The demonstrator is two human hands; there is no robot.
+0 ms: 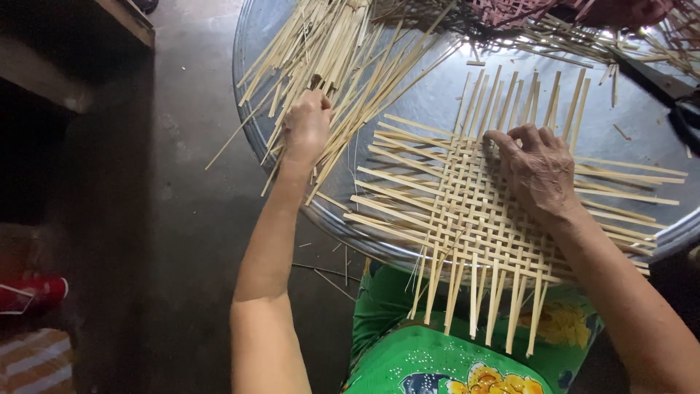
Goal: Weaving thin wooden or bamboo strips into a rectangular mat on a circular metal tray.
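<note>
The left arm stretches forward from the lower middle of the view, forearm nearly straight and wrist bent slightly inward. The left hand [307, 128] is seen from the back, its fingers curled down into a loose pile of bamboo strips [332, 55], closing on a few of them; which strips it pinches cannot be told, since the fingertips are hidden under the knuckles. The pile fans out from beyond that hand, away from the person, and past its wrist toward the rim of the round metal tray [437, 98] that serves as the worktop.

To the right of that hand, and just apart from it, lies the woven bamboo mat [467, 211], a square of open lattice with loose strip ends sticking out on all four sides; its near ends overhang the tray's rim above the person's green flowered garment [426, 357].

The right arm comes in from the lower right corner, elbow bent. The right hand [536, 171] rests palm down on the mat's far right part, fingers bent and pressed together, their tips pushing on the weave at its upper edge.
</note>
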